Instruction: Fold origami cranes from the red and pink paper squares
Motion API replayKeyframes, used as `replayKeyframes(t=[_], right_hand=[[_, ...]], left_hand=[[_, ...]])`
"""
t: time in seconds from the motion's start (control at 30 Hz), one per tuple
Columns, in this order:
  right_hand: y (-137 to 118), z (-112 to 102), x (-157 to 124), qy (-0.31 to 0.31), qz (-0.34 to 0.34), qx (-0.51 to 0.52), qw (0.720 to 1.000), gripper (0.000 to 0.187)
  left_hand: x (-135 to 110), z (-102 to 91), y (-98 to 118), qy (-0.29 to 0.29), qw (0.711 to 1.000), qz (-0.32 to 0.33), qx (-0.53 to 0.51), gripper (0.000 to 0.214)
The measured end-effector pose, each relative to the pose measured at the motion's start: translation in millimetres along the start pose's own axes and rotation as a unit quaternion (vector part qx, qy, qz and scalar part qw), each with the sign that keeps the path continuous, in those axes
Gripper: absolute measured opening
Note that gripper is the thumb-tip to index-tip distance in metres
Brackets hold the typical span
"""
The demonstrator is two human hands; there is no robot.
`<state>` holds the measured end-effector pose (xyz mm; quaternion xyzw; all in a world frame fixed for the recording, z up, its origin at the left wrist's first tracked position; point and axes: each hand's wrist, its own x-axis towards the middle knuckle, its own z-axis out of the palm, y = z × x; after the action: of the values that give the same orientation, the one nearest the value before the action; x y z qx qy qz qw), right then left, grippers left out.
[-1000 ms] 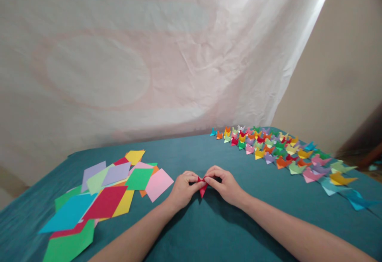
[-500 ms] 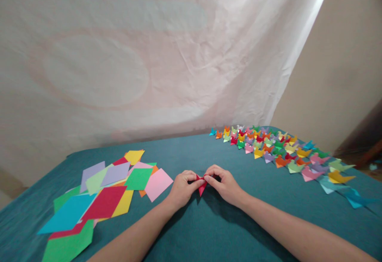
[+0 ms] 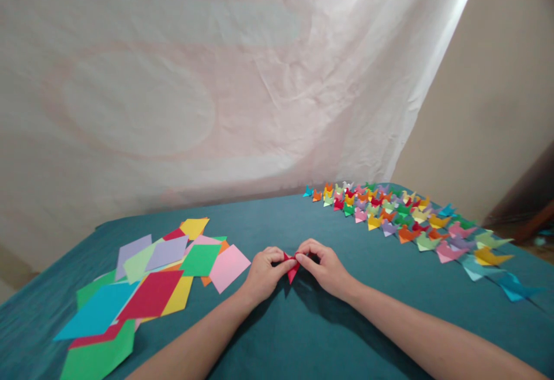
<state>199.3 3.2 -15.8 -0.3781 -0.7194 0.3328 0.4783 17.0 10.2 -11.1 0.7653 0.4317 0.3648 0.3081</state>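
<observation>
A small folded piece of red paper (image 3: 292, 272) is held just above the table, in the middle of the view, with a pointed end hanging down. My left hand (image 3: 267, 273) pinches it from the left between thumb and fingers. From the right, my right hand (image 3: 322, 267) grips its other side, thumb against the upper edge. Both hands are closed and their thumbs nearly meet over the paper. The fingertips behind the fold are partly hidden.
Loose coloured paper sheets (image 3: 151, 293) lie overlapping on the left of the table. Rows of small folded paper birds (image 3: 407, 233) stand on the right. A dark green cloth (image 3: 277, 334) covers the table, and a pale hanging sheet (image 3: 216, 91) rises behind it.
Almost nothing differs. Both hands keep their pinch on the red paper in the same spot, with only a very slight shift of the view.
</observation>
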Motion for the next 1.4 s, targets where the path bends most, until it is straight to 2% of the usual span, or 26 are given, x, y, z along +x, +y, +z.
replayKeyframes(t=[0.73, 1.03, 1.4], right_hand=[[-2.8, 0.8, -0.1, -0.002, -0.007, -0.003, 1.000, 0.015], [-2.7, 2.2, 0.7, -0.003, 0.003, -0.018, 1.000, 0.013], [2.3, 3.9, -1.1, 0.004, 0.016, -0.023, 1.000, 0.012]], left_hand=[[-0.3, -0.6, 11.3, -0.003, 0.999, 0.014, 0.043, 0.032], [1.1, -4.0, 10.2, 0.036, 0.999, 0.007, 0.041, 0.024], [-0.7, -1.7, 11.8, 0.032, 0.998, 0.022, 0.058, 0.024]])
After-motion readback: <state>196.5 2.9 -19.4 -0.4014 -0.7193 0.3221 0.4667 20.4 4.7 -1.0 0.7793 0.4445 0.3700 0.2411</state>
